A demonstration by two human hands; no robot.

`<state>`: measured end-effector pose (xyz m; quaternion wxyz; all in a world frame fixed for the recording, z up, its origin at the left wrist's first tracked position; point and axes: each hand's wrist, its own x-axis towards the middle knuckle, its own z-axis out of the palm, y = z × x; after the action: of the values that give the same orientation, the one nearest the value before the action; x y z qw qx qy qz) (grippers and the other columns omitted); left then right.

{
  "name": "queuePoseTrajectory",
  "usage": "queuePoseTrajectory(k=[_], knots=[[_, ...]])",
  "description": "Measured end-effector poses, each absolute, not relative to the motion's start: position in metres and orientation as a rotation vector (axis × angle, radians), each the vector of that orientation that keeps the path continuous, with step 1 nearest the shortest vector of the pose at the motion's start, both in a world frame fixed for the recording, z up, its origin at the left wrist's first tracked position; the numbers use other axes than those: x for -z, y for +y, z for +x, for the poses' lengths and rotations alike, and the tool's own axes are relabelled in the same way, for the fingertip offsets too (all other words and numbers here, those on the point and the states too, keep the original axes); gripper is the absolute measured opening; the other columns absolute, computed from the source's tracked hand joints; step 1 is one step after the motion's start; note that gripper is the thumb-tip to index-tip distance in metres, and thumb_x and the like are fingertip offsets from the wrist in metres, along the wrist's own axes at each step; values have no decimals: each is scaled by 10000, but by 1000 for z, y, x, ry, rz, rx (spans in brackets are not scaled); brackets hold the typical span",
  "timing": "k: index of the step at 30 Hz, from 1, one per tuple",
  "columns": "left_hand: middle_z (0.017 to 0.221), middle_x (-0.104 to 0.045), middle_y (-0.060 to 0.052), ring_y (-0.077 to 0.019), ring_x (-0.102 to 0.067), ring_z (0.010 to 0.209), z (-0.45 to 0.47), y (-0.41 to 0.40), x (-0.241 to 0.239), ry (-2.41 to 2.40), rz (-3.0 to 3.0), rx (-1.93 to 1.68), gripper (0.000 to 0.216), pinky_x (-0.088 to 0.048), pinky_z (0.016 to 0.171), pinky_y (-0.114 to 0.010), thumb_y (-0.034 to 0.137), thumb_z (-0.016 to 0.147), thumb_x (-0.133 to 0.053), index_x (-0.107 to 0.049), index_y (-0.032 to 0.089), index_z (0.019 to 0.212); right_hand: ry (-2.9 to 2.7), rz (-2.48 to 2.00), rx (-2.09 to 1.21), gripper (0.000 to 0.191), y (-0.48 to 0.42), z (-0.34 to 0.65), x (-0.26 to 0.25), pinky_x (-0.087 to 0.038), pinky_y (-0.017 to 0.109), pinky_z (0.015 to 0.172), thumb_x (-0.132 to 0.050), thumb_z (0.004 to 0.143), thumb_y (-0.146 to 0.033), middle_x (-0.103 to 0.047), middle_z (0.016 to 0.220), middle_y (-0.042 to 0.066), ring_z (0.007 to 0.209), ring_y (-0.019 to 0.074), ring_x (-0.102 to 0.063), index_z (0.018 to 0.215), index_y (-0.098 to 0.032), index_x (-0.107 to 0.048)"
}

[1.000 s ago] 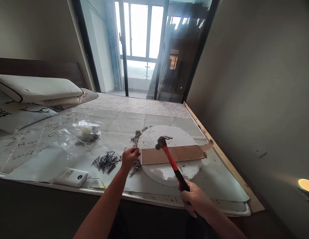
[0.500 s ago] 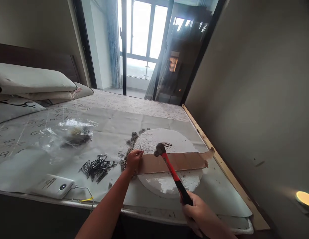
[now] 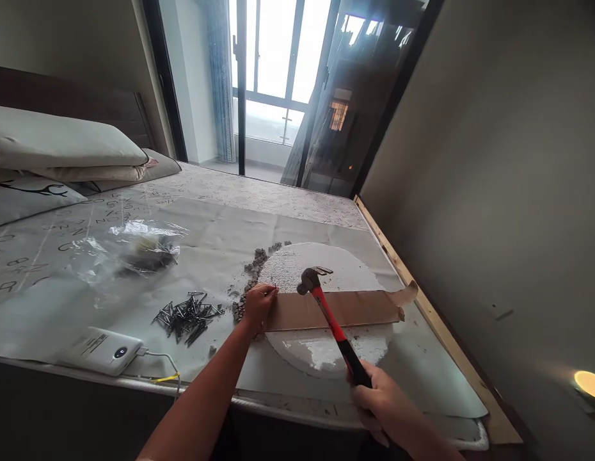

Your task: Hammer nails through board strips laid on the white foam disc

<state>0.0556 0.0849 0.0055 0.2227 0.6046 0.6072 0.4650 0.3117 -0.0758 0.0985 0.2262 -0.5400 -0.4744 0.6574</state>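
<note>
One stray blow could bruise our left hand [image 3: 259, 303], pinching what seems a nail [image 3: 276, 289] (too small for certainty) at the left end of the brown board [image 3: 359, 308] on the white disc [image 3: 333, 259]; our right hand [image 3: 377, 396] wraps the hammer [image 3: 329, 315]; a yielding mattress [image 3: 297, 198] could tilt the nail.

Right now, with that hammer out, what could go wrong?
The hammer in the right hand might hit the left hand, which pinches what looks like a nail. The brown strip could shift on the white disc under it. Loose nails, heaped nearby, could prick someone.
</note>
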Motion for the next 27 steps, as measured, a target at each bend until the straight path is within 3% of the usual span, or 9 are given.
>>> queuePoseTrajectory(k=[9,16,27], knots=[[778,-680,-46,-184,-591,791,57,85,-5,1690,1802,-1269,193,-429,744,-290,300,771,-533,-691,199,727,-1377,-1528,-1775,214,-64,303,-106,-108,197,265,-422,584,-276,-262,305,-153,223,59,-201,773,-233,-332],[767,-679,-41,-180,-584,794,57,84,0,1633,1874,-1320,195,-432,735,-279,272,791,-515,-674,202,702,-1526,-1543,-1684,163,-46,292,-125,-194,179,310,-414,600,-182,-327,436,-123,283,29,-271,759,-209,-382],[759,-684,-33,-171,-585,776,57,82,2,1637,1900,-1306,176,-429,755,-281,232,793,-531,-668,201,686,-1484,-1573,-1666,217,-37,271,-116,-184,175,278,-409,574,-158,-294,380,-134,258,42,-235,782,-214,-378]])
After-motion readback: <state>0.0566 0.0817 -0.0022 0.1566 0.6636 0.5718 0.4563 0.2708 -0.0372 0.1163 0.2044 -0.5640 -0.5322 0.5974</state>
